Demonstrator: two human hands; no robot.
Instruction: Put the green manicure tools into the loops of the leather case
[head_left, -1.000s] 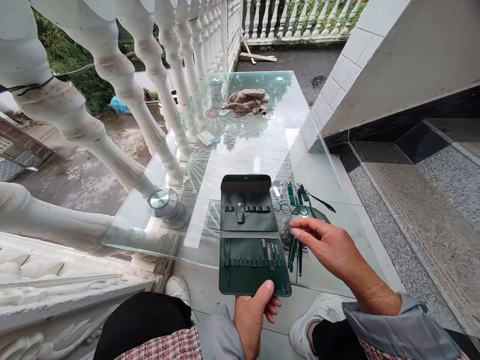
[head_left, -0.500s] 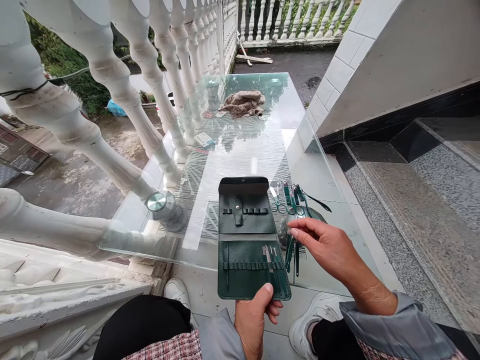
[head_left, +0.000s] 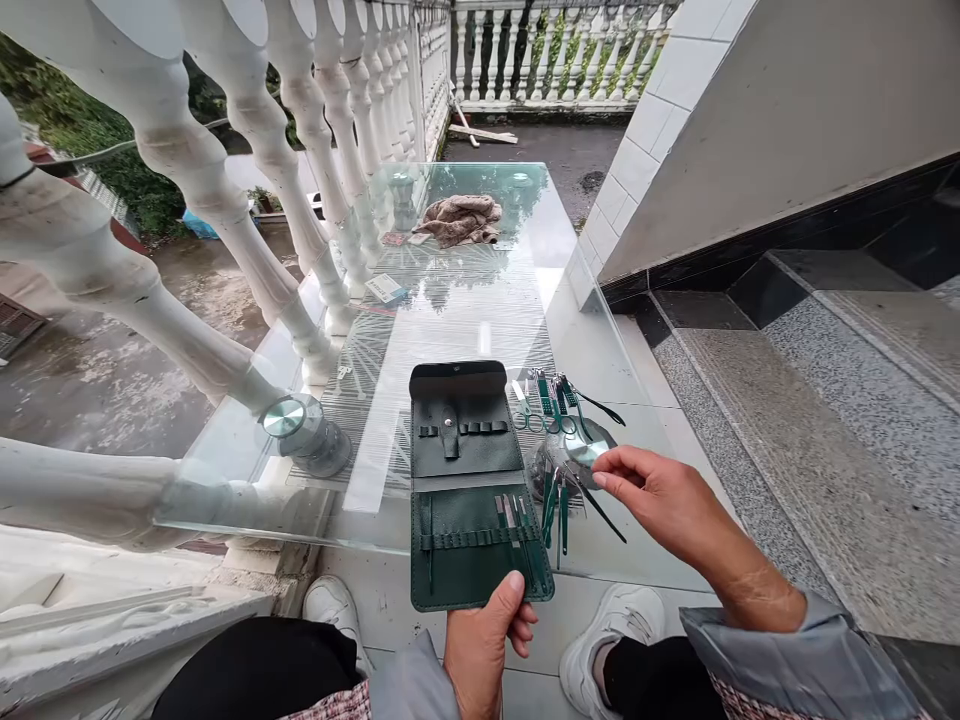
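An open dark green tool case point(head_left: 465, 470) lies at the near edge of the glass table point(head_left: 480, 310), with a few thin tools tucked in its lower loops. My left hand point(head_left: 486, 640) is closed on the case's bottom edge, thumb on top. My right hand point(head_left: 664, 500) hovers just right of the case, thumb and fingers pinched on a thin dark tool point(head_left: 604, 518) that slants down under the hand. Two green-handled tools point(head_left: 555, 505) lie beside the case. More green-handled scissors and clippers point(head_left: 559, 400) lie farther back.
White balusters point(head_left: 247, 160) run along the table's left side and a tiled wall point(head_left: 637, 170) stands at its right. A brown cloth point(head_left: 457, 220) and a small card point(head_left: 386, 288) lie farther back. A round metal fitting point(head_left: 289, 420) sits under the glass. My white shoes point(head_left: 600, 640) show below.
My right hand has shifted right and lifted the thin dark tool away from the ones beside the case. My head has turned, so the whole scene slid left. The left hand keeps its hold.
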